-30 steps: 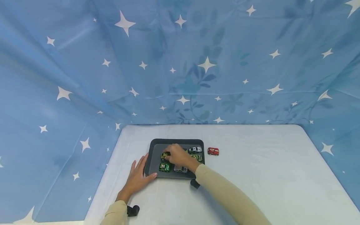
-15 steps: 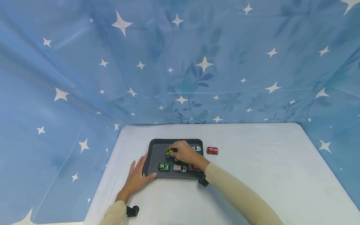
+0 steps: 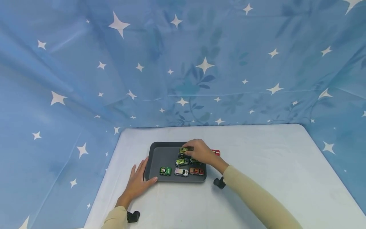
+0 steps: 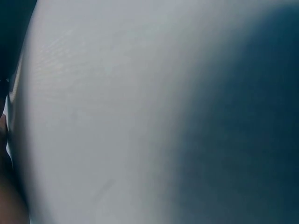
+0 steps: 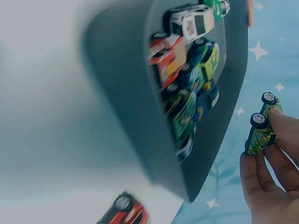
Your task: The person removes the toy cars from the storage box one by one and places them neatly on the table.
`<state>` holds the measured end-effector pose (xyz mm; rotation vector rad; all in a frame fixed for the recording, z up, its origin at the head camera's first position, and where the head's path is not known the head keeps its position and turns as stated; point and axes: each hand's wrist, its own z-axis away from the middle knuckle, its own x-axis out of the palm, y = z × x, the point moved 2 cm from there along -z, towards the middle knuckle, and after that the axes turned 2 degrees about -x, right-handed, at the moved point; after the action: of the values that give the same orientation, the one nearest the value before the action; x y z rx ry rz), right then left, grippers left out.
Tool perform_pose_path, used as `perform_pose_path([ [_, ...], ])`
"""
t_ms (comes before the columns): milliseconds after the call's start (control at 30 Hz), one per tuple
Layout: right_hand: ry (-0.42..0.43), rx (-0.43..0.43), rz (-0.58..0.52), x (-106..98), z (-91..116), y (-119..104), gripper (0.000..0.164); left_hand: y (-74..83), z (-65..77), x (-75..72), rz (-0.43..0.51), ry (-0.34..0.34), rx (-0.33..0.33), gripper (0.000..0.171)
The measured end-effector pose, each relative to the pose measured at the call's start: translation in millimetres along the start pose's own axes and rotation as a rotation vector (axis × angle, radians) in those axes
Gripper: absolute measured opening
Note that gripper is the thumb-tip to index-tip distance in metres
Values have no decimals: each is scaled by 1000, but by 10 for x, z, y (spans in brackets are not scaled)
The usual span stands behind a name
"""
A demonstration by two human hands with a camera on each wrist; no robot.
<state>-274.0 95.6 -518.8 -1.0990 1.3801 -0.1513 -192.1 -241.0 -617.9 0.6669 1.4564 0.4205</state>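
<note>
My right hand [image 3: 201, 151] pinches a yellow-green toy car [image 3: 182, 152] above the back right of a dark grey tray [image 3: 163, 156]. In the right wrist view its patterned side and black wheels [image 5: 259, 120] show between thumb and fingertips. Fingers spread, my left hand [image 3: 138, 183] rests at the tray's left edge, thumb by the front rim. Along the tray's front stand a green toy car [image 3: 165, 171], a silver-white one [image 3: 181, 172] and an orange-red one [image 3: 197, 171]. Behind them is a lime-green car [image 3: 182, 162]; my right hand partly hides others.
Just right of the tray lies a red toy car [image 3: 216, 152], partly hidden by my right hand in the head view. Under everything is a white table [image 3: 271, 165], with a blue star-patterned cloth [image 3: 234, 63] behind. The left wrist view is mostly blurred white surface.
My right hand has carried the yellow-green car rightward and toward the back, from the tray's left part, uncovering the lime-green car. My left hand keeps its place at the tray edge.
</note>
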Motion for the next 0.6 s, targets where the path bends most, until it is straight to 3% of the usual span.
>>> perform_pose_path([
  [300,38,31,27,-222,222,169,30,-15,-2,35,-8,16,28,106],
  [600,48,40,89,-350,469,335,27,15,-2,9,-19,0,12,106],
])
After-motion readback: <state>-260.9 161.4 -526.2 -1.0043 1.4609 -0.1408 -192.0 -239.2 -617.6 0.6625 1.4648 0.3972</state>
